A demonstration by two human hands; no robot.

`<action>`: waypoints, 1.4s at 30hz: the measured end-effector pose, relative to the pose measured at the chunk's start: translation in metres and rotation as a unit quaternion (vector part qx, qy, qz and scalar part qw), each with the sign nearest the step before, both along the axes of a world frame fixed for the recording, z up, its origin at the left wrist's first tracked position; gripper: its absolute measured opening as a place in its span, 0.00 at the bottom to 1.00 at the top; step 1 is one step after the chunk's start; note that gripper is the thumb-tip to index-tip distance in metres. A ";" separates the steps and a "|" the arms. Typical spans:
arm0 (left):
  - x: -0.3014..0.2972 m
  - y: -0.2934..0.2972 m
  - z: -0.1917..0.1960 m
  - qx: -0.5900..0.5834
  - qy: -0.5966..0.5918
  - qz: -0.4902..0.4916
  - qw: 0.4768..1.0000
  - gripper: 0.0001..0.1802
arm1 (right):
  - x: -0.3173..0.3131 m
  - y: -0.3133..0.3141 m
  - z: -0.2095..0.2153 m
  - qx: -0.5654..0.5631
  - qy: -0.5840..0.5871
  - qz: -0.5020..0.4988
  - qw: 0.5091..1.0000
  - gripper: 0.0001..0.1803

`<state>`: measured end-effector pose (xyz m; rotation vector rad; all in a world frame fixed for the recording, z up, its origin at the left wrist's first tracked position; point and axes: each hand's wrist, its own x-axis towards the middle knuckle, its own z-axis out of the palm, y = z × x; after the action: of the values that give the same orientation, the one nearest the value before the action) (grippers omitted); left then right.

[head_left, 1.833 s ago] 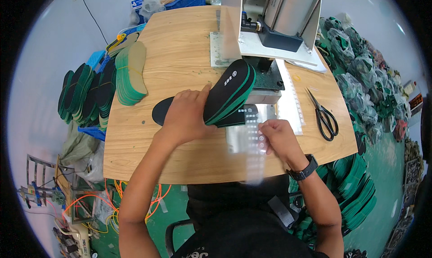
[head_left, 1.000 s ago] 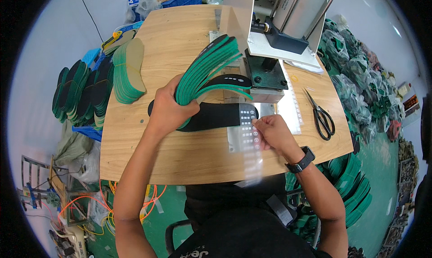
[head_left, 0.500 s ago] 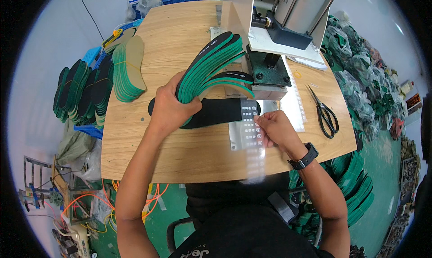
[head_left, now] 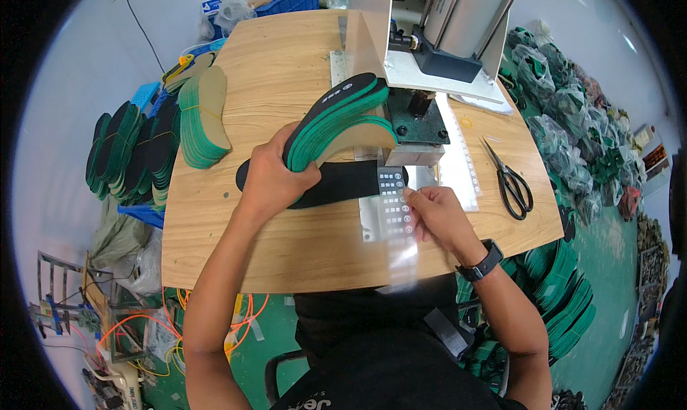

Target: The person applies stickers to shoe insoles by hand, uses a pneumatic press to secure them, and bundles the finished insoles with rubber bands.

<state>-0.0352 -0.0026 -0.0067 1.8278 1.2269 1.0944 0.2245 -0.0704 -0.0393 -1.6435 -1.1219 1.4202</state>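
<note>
My left hand (head_left: 275,174) is closed around a bent stack of insoles (head_left: 336,120), black on top with green edges and a beige underside. White print marks the top one. Beneath the stack a single black insole (head_left: 347,183) lies flat, its right end under the press head (head_left: 418,134). Across that end runs a clear strip (head_left: 397,213) with rows of small white prints. My right hand (head_left: 440,217) pinches the strip's right edge between thumb and fingers. A metal plate (head_left: 368,227) shows under the strip; part of the flat insole is hidden by my left hand.
Black-handled scissors (head_left: 514,188) lie to the right, beside another printed clear sheet (head_left: 458,159). Bundled insoles (head_left: 204,116) sit at the table's left edge, with more black bundles (head_left: 118,142) beyond. The press cylinder (head_left: 458,16) rises at the back. Bagged green pieces (head_left: 562,138) are heaped at right.
The fanned insoles in my left hand have come together, and the stack's upper end is lower. My right hand keeps its pinch on the strip, which has shifted slightly over the flat insole.
</note>
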 end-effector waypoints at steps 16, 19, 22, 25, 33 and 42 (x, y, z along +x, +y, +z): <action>-0.037 -0.034 0.001 0.092 0.260 -0.145 0.950 0.32 | 0.100 0.037 0.033 0.191 -0.079 0.084 0.975 0.08; -0.043 -0.023 0.016 -0.050 0.163 -0.175 0.970 0.38 | 0.123 0.070 0.053 0.305 -0.275 -0.017 0.912 0.13; -0.044 -0.008 0.027 -0.091 0.339 -0.200 0.915 0.47 | 0.120 0.055 0.070 0.432 -0.287 -0.110 0.848 0.15; -0.045 -0.004 0.034 -0.153 0.482 -0.187 0.842 0.56 | 0.063 0.008 0.070 0.473 -0.222 -0.024 0.852 0.09; -0.024 -0.059 0.056 0.090 0.471 -0.105 0.871 0.43 | -0.076 -0.001 0.072 0.592 -0.303 0.257 0.701 0.29; -0.097 -0.118 0.011 0.069 0.201 -0.008 0.977 0.37 | -0.122 -0.013 0.054 0.434 -0.364 0.430 0.703 0.26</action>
<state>-0.1327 -0.1202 0.0045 2.2376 1.3858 0.8407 0.1025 -0.0832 0.0150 -0.9030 -2.7322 0.3298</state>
